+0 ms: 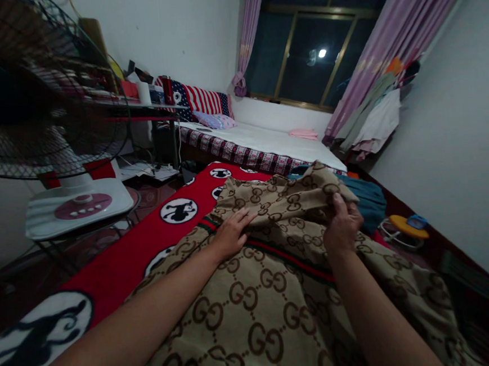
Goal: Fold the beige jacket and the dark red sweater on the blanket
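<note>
A large beige cloth [262, 294] with a brown letter pattern and a green-red-green stripe [295, 258] spreads out in front of me. Whether it is a garment or a cover, I cannot tell. My left hand [233, 234] lies on it near the stripe, palm down with the fingers stretched out. Farther right, my right hand [343, 224] pinches the cloth's raised far edge between thumb and fingers. That part of the cloth is lifted and folded. Beneath it on the left shows a red blanket [135, 253] with white circles and dark figures.
An electric fan [71, 157] stands close on the left, before a desk [150, 112] with many items. Behind is a bed [262, 136] with pillows under a window. Teal cloth [366, 196] and a yellow-topped stool [406, 226] are at the right.
</note>
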Available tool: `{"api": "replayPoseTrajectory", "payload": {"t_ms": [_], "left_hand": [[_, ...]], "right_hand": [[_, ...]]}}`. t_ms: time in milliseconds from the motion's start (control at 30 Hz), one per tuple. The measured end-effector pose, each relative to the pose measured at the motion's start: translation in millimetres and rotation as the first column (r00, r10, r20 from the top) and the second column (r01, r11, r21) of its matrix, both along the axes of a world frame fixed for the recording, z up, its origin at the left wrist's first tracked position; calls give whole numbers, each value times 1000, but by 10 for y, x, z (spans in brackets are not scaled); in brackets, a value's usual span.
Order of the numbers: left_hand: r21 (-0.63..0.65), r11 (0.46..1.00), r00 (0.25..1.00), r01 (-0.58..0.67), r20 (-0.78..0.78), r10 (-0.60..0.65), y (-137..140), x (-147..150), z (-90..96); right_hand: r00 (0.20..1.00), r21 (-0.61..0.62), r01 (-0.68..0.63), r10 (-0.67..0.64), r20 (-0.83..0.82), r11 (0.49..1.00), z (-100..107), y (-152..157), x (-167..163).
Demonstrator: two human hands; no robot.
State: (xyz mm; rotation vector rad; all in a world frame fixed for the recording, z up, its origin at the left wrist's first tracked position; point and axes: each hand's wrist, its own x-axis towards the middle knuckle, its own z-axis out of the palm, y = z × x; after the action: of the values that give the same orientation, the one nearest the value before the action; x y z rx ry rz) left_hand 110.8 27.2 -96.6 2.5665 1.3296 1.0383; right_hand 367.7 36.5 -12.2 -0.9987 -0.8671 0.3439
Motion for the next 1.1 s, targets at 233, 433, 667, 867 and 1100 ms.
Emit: {"api": "replayPoseTrajectory", "payload": {"t_ms": [233,433,667,867,1100], "left_hand": [[-55,998,992,-10,-128,2,-30,35,31],[-61,998,990,-11,-142,2,-19,45,53],[-191,982,973,-7,-229,-38,-30,22,48],[-345,930,929,127,-288,-234,-272,-513,494],[-445,792,889,-418,-381,256,-827,-1394,635]], "right_hand": [[764,-779,346,325,557,523,-292,-573,878],[234,-662,540,663,711,519,56,-686,565],[-150,-434,302,492,858,849,-410,-540,-351],[-174,-358,442,470,865,822,-481,-375,-417],[-163,-353,436,458,874,828,-406,-268,-364]]}}
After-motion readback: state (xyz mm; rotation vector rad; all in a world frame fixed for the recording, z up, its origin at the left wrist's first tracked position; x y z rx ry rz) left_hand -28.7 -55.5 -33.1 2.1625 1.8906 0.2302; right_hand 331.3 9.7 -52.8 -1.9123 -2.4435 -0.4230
